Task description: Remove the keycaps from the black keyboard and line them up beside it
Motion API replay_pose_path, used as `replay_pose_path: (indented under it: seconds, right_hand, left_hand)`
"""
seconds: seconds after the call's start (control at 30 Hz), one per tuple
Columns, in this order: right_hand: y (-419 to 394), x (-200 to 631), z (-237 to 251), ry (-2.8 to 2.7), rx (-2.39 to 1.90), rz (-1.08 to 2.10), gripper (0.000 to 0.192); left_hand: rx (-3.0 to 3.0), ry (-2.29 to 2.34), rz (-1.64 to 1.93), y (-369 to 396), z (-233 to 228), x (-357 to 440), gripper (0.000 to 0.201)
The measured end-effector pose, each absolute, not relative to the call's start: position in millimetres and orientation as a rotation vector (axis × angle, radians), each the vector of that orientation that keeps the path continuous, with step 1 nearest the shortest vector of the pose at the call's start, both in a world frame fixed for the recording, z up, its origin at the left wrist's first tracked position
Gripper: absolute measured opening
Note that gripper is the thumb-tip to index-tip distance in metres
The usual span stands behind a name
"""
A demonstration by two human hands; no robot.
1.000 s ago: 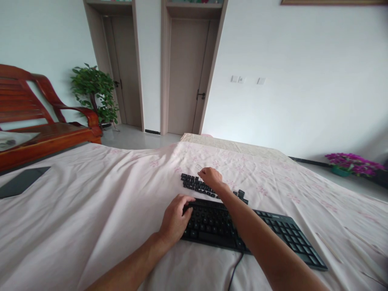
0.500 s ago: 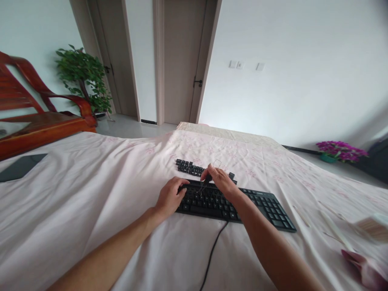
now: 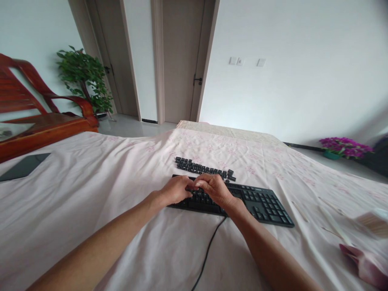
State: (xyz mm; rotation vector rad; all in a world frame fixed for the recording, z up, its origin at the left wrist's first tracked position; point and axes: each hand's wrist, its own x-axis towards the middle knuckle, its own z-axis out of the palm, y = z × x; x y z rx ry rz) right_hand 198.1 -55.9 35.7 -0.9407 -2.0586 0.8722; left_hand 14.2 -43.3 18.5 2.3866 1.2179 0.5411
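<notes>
A black keyboard (image 3: 269, 208) lies on the pink-white cloth, several of its upper-left keys hidden under my hands. My left hand (image 3: 176, 190) rests at the keyboard's left end, its fingers closed and touching the right fingertips; what they pinch, if anything, is hidden. My right hand (image 3: 214, 189) is closed above the keys, palm down. The wire keycap puller it held a moment ago is hidden by the fingers now. Loose black keycaps (image 3: 198, 166) lie in rows just behind the keyboard.
A cable (image 3: 209, 250) runs from the keyboard towards me. To the right lie thin sticks (image 3: 300, 211), a container of cotton swabs (image 3: 374, 224) and a pink item (image 3: 362, 262). A dark flat panel (image 3: 22, 166) lies at left, near a wooden chair (image 3: 45, 117).
My right hand has turned and come down to the left, and the puller's wire has gone out of sight. My left hand has moved in to meet it. The keyboard appears slightly shifted.
</notes>
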Motion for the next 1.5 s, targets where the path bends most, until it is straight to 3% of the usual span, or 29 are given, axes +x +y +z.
replay_pose_path:
  seconds: [0.13, 0.4, 0.73, 1.07, 1.27, 1.4, 1.5]
  right_hand:
    - [-55.6, 196.9, 34.6, -2.128, -0.912, 0.862, 0.042]
    - [-52.3, 193.8, 28.2, -2.193, -0.870, 0.895, 0.047]
    - [-53.1, 183.3, 9.0, -2.226, -0.896, 0.668, 0.059]
    - [-65.2, 183.2, 1.6, -1.809, -0.988, 0.597, 0.055]
    - [-66.2, 186.8, 10.4, -1.924, -0.905, 0.403, 0.048]
    - [-64.3, 188.7, 31.5, -2.063, -1.044, 0.111, 0.033]
    - [-62.2, 186.8, 39.9, -2.120, -1.200, 0.093, 0.029]
  left_hand:
    - [2.343, 1.186, 0.551, -42.9, 6.6, 16.8, 0.004]
    - [2.250, 1.198, 0.680, -43.1, -9.2, 17.0, 0.009]
    - [2.273, 1.175, 0.726, -46.6, -8.1, 17.2, 0.011]
    - [2.280, 1.019, 0.851, -57.0, -0.7, 21.2, 0.010]
    - [2.057, 1.033, 0.987, -50.9, -7.4, 20.1, 0.004]
    - [1.816, 1.044, 1.054, -42.1, -17.0, 18.8, 0.028]
    - [1.666, 1.055, 1.107, -36.8, -23.0, 17.2, 0.038]
